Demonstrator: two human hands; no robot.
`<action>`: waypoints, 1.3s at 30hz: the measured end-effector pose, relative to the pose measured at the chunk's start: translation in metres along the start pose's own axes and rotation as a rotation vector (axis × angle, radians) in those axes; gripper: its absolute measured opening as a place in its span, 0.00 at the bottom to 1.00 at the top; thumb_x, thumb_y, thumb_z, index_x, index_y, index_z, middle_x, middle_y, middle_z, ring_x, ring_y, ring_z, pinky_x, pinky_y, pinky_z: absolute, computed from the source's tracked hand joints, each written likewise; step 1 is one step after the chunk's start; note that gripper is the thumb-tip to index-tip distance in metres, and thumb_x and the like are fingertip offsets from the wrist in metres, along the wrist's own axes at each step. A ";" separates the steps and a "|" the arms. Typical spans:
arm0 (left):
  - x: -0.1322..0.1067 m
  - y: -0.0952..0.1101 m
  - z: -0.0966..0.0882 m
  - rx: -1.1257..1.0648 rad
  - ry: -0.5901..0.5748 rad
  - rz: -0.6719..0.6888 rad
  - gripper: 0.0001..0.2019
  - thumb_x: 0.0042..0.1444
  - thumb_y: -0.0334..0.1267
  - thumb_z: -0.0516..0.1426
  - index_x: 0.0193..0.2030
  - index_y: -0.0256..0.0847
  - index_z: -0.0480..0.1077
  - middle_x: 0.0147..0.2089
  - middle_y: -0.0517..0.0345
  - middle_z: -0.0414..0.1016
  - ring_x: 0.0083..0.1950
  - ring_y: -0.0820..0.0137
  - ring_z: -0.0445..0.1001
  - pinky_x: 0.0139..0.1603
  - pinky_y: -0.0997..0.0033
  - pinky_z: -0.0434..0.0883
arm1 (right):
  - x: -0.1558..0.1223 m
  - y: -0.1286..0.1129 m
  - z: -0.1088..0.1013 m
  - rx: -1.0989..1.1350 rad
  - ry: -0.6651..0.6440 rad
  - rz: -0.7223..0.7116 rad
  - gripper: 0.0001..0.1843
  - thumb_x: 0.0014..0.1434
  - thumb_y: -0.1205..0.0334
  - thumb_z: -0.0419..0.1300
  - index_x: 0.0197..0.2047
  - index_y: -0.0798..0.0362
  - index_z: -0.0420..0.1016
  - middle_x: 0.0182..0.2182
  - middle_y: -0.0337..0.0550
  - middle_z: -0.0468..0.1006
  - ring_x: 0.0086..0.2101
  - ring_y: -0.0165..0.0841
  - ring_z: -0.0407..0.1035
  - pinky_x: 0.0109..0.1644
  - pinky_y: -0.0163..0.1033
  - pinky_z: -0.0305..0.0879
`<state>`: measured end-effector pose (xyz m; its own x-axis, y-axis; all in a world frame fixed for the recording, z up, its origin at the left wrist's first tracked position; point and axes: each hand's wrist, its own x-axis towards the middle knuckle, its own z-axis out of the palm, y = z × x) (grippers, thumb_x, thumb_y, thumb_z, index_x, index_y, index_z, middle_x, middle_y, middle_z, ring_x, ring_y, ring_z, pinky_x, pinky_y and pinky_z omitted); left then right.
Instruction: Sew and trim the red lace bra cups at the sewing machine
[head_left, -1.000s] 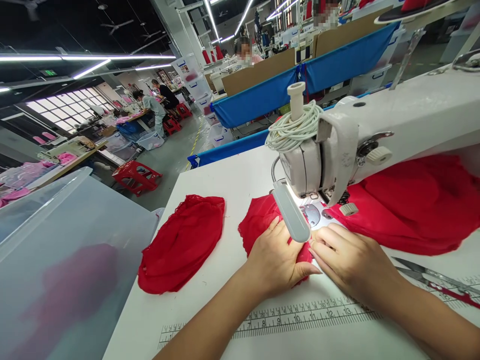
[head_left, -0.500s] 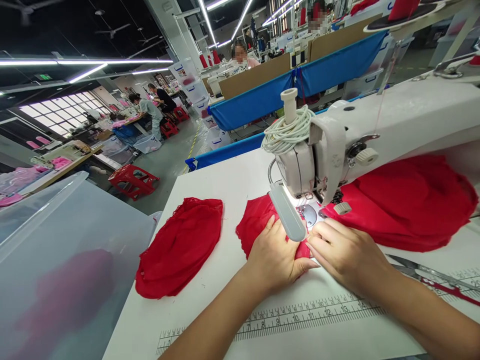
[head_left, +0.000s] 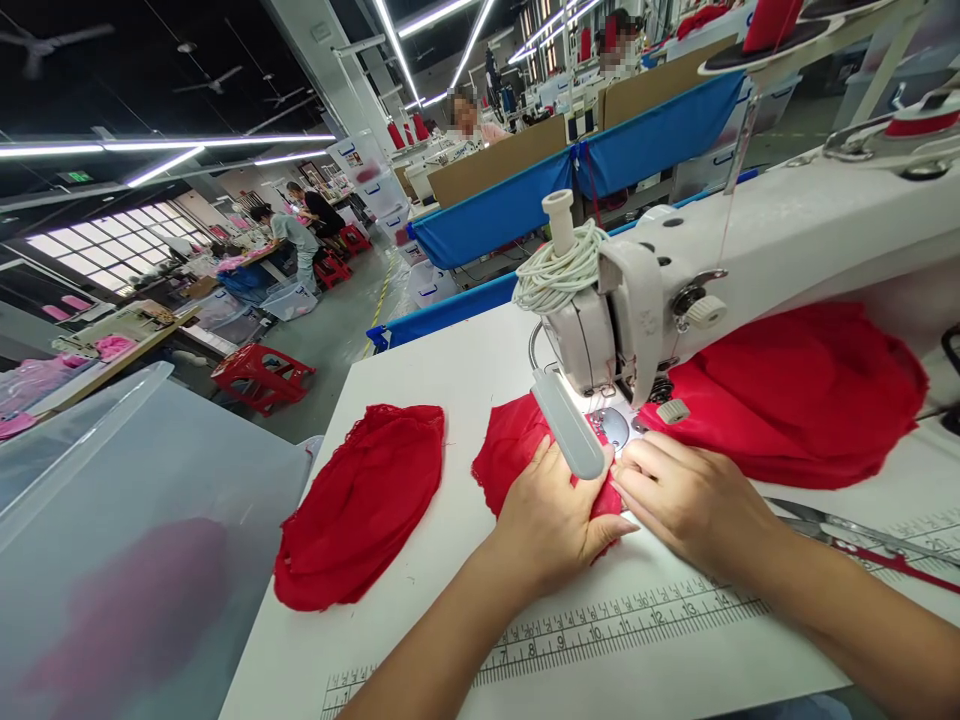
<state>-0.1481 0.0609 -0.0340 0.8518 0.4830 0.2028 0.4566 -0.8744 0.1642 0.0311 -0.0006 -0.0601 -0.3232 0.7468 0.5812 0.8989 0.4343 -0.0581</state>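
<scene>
A small red fabric piece lies under the head of a white sewing machine. My left hand rests flat on it, fingers together and pressing the cloth down. My right hand sits just to its right, fingers curled with the tips on the cloth's edge by the needle plate. The machine's lamp shines on both hands and hides the needle.
A stack of red fabric pieces lies left on the white table; a bigger red heap lies behind the machine arm. Scissors lie right, by a printed ruler. A translucent bin stands left. Other people work far off.
The view has shifted slightly, so everything sits a little higher and further left in the picture. Both hands keep the same hold on the red piece under the machine head.
</scene>
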 end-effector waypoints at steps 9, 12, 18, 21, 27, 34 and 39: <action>-0.001 0.001 0.004 0.038 0.030 0.005 0.41 0.62 0.64 0.31 0.62 0.34 0.64 0.58 0.39 0.70 0.56 0.55 0.70 0.55 0.51 0.70 | 0.002 0.000 0.000 -0.041 -0.012 -0.007 0.15 0.61 0.71 0.53 0.23 0.54 0.67 0.24 0.41 0.65 0.28 0.32 0.54 0.29 0.39 0.46; -0.001 0.001 0.006 0.050 0.030 -0.004 0.41 0.62 0.64 0.31 0.62 0.34 0.64 0.58 0.39 0.70 0.56 0.55 0.70 0.55 0.51 0.70 | 0.003 0.000 0.000 -0.045 -0.011 -0.007 0.15 0.62 0.71 0.53 0.23 0.54 0.67 0.24 0.41 0.66 0.28 0.32 0.54 0.29 0.39 0.46; -0.002 0.000 0.014 0.055 0.063 -0.032 0.42 0.60 0.66 0.32 0.63 0.35 0.64 0.58 0.38 0.70 0.57 0.53 0.70 0.55 0.47 0.70 | 0.002 0.002 0.000 -0.031 -0.035 0.011 0.14 0.62 0.71 0.53 0.24 0.54 0.67 0.25 0.41 0.67 0.29 0.32 0.55 0.29 0.38 0.47; -0.001 0.000 0.017 0.050 0.053 -0.043 0.43 0.60 0.66 0.32 0.63 0.34 0.63 0.60 0.38 0.69 0.59 0.51 0.68 0.55 0.45 0.70 | 0.001 0.003 0.000 -0.031 -0.038 0.026 0.14 0.62 0.71 0.53 0.24 0.54 0.68 0.25 0.42 0.67 0.30 0.32 0.56 0.29 0.38 0.47; -0.002 0.002 0.017 0.054 0.022 -0.064 0.40 0.61 0.65 0.35 0.65 0.35 0.61 0.62 0.38 0.66 0.63 0.50 0.65 0.57 0.41 0.69 | 0.001 0.001 0.000 -0.087 -0.045 -0.001 0.12 0.59 0.75 0.53 0.25 0.54 0.69 0.25 0.42 0.68 0.30 0.33 0.56 0.29 0.38 0.48; 0.000 0.003 0.014 0.027 0.024 -0.066 0.37 0.63 0.63 0.38 0.63 0.35 0.63 0.61 0.38 0.68 0.61 0.52 0.66 0.60 0.40 0.65 | 0.003 0.003 -0.003 -0.113 -0.075 -0.030 0.12 0.58 0.75 0.54 0.25 0.54 0.68 0.25 0.43 0.67 0.29 0.33 0.57 0.27 0.38 0.46; 0.000 0.004 0.009 0.005 0.014 -0.078 0.37 0.63 0.63 0.37 0.63 0.36 0.63 0.59 0.39 0.68 0.58 0.53 0.68 0.57 0.44 0.68 | 0.002 0.005 -0.003 -0.076 -0.072 -0.015 0.13 0.61 0.72 0.53 0.26 0.54 0.69 0.27 0.42 0.68 0.30 0.32 0.58 0.27 0.37 0.48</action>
<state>-0.1436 0.0567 -0.0424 0.8099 0.5506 0.2025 0.5232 -0.8340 0.1752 0.0364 0.0012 -0.0568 -0.3545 0.7761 0.5216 0.9128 0.4082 0.0129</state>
